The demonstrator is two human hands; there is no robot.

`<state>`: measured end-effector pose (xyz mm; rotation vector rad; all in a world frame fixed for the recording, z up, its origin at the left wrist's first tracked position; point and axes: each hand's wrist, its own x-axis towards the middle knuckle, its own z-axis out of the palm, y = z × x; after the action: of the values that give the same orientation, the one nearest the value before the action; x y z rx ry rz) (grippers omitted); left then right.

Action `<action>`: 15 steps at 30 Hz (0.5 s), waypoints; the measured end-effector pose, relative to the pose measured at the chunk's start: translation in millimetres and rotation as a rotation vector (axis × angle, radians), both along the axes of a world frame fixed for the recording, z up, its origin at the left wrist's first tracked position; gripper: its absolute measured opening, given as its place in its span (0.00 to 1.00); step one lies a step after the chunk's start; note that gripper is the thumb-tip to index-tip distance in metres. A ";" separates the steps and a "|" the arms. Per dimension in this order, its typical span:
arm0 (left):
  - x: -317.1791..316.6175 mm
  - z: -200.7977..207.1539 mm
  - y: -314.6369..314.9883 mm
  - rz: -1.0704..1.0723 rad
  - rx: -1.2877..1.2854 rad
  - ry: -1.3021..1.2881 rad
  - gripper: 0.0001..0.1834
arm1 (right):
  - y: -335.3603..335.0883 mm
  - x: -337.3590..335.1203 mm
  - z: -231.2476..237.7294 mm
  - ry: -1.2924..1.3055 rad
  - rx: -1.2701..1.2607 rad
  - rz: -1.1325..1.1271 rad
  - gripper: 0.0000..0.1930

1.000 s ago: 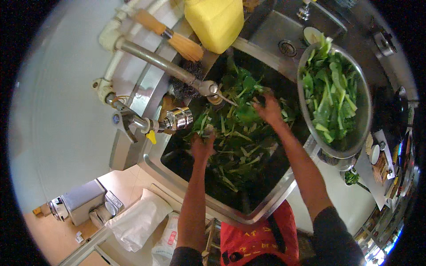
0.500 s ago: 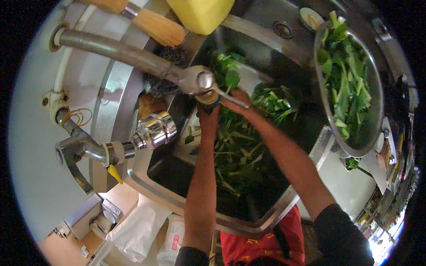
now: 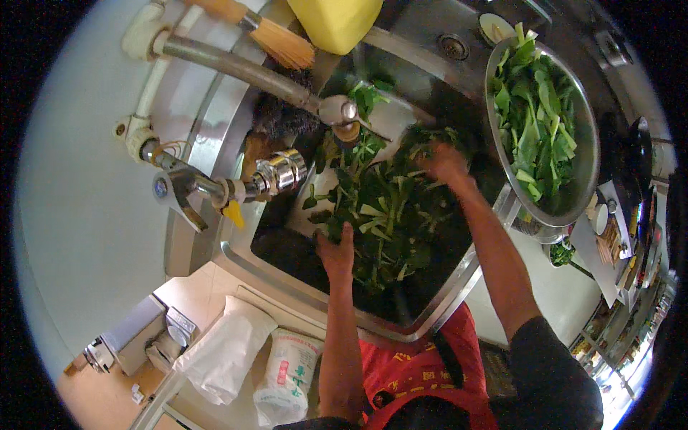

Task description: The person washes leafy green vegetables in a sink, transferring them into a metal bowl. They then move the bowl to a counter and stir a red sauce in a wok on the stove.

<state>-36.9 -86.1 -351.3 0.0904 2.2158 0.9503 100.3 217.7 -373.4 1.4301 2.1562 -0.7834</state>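
Leafy greens (image 3: 390,208), with cut pale stems among dark leaves, lie loosely heaped in the metal sink (image 3: 459,276). My left hand (image 3: 335,252) is at the near left edge of the heap, thumb apart from the fingers, touching the leaves. At the far right of the heap my right hand (image 3: 446,163) reaches down into the greens; its fingertips are blurred and partly hidden by leaves. The tap's spout (image 3: 340,111) hangs over the sink's left side, above some of the greens.
A steel bowl (image 3: 593,143) full of greens stands right of the sink. A second tap (image 3: 279,174) juts in from the left wall. At the back are a brush (image 3: 283,43) and a yellow container (image 3: 337,25). White sacks (image 3: 233,347) sit below left.
My hands were close together under the tap and have moved apart: the left toward me, the right to the right over the greens. The view has shifted slightly.
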 end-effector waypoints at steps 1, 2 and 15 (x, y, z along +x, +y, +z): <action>0.0 -7.3 -6.0 0.056 -0.089 0.078 0.54 | 16.9 3.3 -17.7 0.022 0.049 -0.009 0.42; -0.4 -15.5 -8.0 0.104 -0.011 0.047 0.55 | 30.0 3.8 -36.2 0.046 0.128 -0.013 0.44; 81.3 -110.7 -17.8 0.569 0.235 -0.109 0.71 | -62.4 -13.4 -27.5 -0.040 -0.158 -0.188 0.57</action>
<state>44.4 -103.9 -462.0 -0.4971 2.0518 1.4792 86.9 155.3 -400.9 1.5659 1.9032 -0.9612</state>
